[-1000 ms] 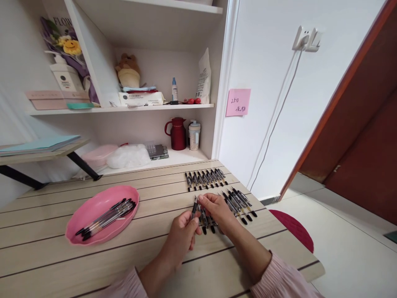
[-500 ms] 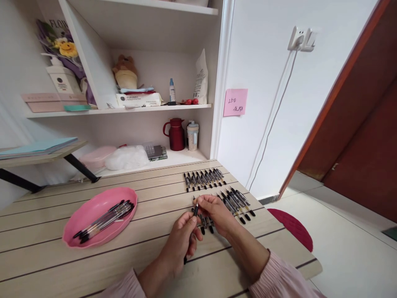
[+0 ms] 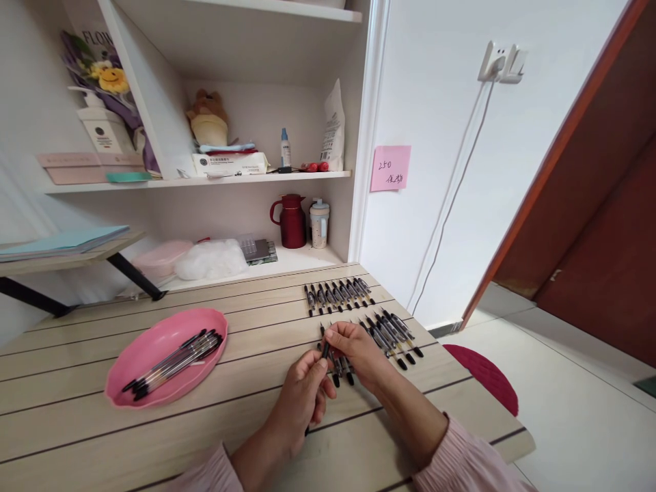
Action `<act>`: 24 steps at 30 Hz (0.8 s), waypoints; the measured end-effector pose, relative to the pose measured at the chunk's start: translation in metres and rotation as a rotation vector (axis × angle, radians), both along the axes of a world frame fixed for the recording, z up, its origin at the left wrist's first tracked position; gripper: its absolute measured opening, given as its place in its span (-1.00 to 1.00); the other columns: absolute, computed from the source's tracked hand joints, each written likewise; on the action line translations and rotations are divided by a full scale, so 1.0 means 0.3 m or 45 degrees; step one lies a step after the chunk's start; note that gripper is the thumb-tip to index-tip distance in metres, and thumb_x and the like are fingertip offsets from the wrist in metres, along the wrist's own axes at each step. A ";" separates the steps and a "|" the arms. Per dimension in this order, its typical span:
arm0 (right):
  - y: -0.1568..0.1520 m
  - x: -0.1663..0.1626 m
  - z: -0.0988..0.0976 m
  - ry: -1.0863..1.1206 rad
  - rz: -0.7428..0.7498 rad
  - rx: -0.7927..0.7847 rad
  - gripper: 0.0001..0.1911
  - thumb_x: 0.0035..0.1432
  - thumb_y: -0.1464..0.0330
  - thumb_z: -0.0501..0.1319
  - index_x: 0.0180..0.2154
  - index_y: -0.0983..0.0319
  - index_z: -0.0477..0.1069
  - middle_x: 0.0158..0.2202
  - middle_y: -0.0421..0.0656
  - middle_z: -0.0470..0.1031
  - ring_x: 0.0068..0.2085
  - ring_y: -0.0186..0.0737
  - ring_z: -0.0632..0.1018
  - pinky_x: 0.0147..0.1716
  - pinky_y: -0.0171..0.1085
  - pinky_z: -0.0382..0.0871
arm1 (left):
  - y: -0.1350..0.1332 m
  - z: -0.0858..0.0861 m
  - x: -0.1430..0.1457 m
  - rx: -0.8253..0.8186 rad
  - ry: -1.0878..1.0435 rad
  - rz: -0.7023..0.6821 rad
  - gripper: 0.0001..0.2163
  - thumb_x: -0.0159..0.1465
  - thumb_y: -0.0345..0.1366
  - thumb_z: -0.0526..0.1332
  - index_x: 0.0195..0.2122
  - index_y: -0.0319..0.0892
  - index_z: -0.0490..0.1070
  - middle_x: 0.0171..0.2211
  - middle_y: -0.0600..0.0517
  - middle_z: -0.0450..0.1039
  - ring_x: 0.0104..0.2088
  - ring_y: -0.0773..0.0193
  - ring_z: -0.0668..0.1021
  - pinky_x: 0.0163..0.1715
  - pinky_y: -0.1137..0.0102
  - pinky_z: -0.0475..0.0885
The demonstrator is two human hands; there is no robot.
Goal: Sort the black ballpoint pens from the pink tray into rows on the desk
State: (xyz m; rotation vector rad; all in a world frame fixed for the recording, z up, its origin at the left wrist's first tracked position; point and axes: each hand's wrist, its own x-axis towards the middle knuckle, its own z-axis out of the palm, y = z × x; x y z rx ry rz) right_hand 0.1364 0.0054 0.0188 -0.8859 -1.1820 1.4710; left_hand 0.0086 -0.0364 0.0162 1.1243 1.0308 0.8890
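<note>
My left hand [image 3: 301, 391] is closed around a black pen [image 3: 326, 350], held tilted above the table. Part of its barrel is hidden by the palm, and its dark lower end peeks out below. With thumb and index finger, my right hand [image 3: 357, 347] pinches the pen's upper end; whether a small part sits between these fingertips, I cannot tell. Under and beside my right hand lies a row of clear-barrelled pens [image 3: 392, 335] with black ends, partly covered by it. Behind it is a second row of black pens [image 3: 339, 296], laid side by side.
A pink oval tray [image 3: 117, 383] with several pens in it stands on the left of the wooden table [image 3: 246, 424]. Shelves at the back hold a red jug [image 3: 293, 222] and a pale cup [image 3: 319, 225]. A small raised stand [image 3: 92, 253] is at far left.
My right fingertips have come down onto the pen's upper end, covering the bright tip that showed before. My left hand has barely moved.
</note>
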 end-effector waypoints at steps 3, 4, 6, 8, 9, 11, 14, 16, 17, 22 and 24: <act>0.001 0.004 0.002 0.099 0.068 -0.041 -0.69 -0.06 0.13 0.22 -0.41 0.27 0.37 -0.49 -0.21 0.44 -0.52 -0.42 0.40 -0.52 -0.40 0.20 | 0.001 -0.001 -0.002 0.007 -0.006 -0.002 -0.76 0.15 -0.10 0.05 -0.33 -0.18 0.23 -0.62 0.18 0.29 -0.85 0.60 0.14 -0.87 0.61 -0.11; 0.002 0.005 0.000 0.100 0.071 -0.066 -0.68 -0.05 0.12 0.21 -0.41 0.27 0.37 -0.49 -0.22 0.44 -0.52 -0.41 0.40 -0.53 -0.40 0.21 | 0.001 -0.002 -0.002 0.009 -0.007 0.001 -0.75 0.15 -0.09 0.05 -0.33 -0.18 0.23 -0.62 0.18 0.30 -0.85 0.60 0.14 -0.87 0.61 -0.12; 0.004 0.007 -0.003 0.049 0.023 -0.081 -0.67 -0.08 0.12 0.23 -0.49 0.28 0.34 -0.58 -0.26 0.39 -0.60 -0.44 0.35 -0.58 -0.41 0.17 | 0.001 -0.003 -0.002 0.009 -0.006 0.008 -0.75 0.14 -0.08 0.06 -0.34 -0.18 0.23 -0.62 0.19 0.29 -0.85 0.60 0.14 -0.87 0.61 -0.13; 0.006 0.007 -0.006 0.003 -0.007 -0.048 -0.67 -0.12 0.15 0.27 -0.55 0.30 0.32 -0.65 -0.28 0.35 -0.65 -0.48 0.29 -0.62 -0.42 0.12 | 0.001 -0.005 -0.001 0.005 -0.006 0.015 -0.75 0.13 -0.08 0.06 -0.35 -0.17 0.22 -0.63 0.19 0.29 -0.85 0.60 0.13 -0.87 0.62 -0.13; 0.005 0.007 -0.006 0.015 0.005 -0.038 -0.68 -0.12 0.16 0.28 -0.53 0.30 0.33 -0.63 -0.27 0.36 -0.64 -0.48 0.30 -0.61 -0.43 0.12 | 0.001 -0.006 -0.001 0.006 -0.007 0.014 -0.76 0.14 -0.08 0.05 -0.35 -0.18 0.22 -0.63 0.20 0.28 -0.85 0.60 0.12 -0.87 0.62 -0.13; 0.003 0.006 -0.005 0.078 0.052 -0.054 -0.68 -0.09 0.15 0.26 -0.43 0.30 0.37 -0.53 -0.22 0.43 -0.58 -0.46 0.35 -0.58 -0.42 0.16 | 0.002 -0.008 -0.001 0.015 -0.012 0.010 -0.76 0.14 -0.09 0.05 -0.33 -0.18 0.22 -0.63 0.19 0.28 -0.86 0.60 0.12 -0.87 0.62 -0.13; 0.003 0.004 -0.004 0.068 0.034 -0.091 -0.69 -0.06 0.14 0.23 -0.46 0.28 0.34 -0.56 -0.24 0.42 -0.59 -0.44 0.36 -0.59 -0.42 0.16 | 0.003 -0.010 -0.001 0.024 -0.008 0.006 -0.76 0.15 -0.10 0.04 -0.33 -0.18 0.22 -0.62 0.18 0.29 -0.86 0.60 0.13 -0.88 0.61 -0.14; 0.004 0.004 -0.004 0.027 -0.016 -0.058 -0.68 -0.09 0.16 0.25 -0.56 0.29 0.30 -0.66 -0.27 0.35 -0.65 -0.47 0.32 -0.63 -0.43 0.10 | 0.003 -0.009 -0.002 0.010 -0.004 0.005 -0.76 0.15 -0.10 0.05 -0.34 -0.18 0.22 -0.62 0.18 0.29 -0.86 0.60 0.13 -0.88 0.62 -0.14; 0.005 0.004 -0.004 0.029 -0.012 -0.043 -0.68 -0.10 0.17 0.27 -0.58 0.29 0.30 -0.67 -0.27 0.34 -0.66 -0.48 0.31 -0.64 -0.43 0.09 | 0.002 -0.008 -0.002 0.004 -0.004 0.002 -0.76 0.15 -0.10 0.05 -0.34 -0.18 0.22 -0.62 0.18 0.29 -0.85 0.60 0.13 -0.88 0.62 -0.13; 0.001 0.006 -0.001 0.184 0.122 -0.114 -0.69 -0.08 0.17 0.25 -0.38 0.28 0.37 -0.47 -0.19 0.45 -0.56 -0.44 0.40 -0.55 -0.40 0.23 | 0.002 -0.004 -0.002 -0.008 0.001 0.003 -0.75 0.14 -0.08 0.04 -0.33 -0.17 0.21 -0.64 0.19 0.30 -0.86 0.60 0.11 -0.88 0.61 -0.14; 0.002 0.004 -0.004 0.179 0.096 -0.123 -0.70 -0.08 0.16 0.25 -0.43 0.28 0.36 -0.52 -0.22 0.43 -0.59 -0.46 0.37 -0.58 -0.41 0.21 | 0.002 -0.003 -0.001 -0.020 0.003 0.001 -0.75 0.14 -0.08 0.05 -0.33 -0.16 0.20 -0.63 0.19 0.30 -0.86 0.59 0.13 -0.88 0.61 -0.13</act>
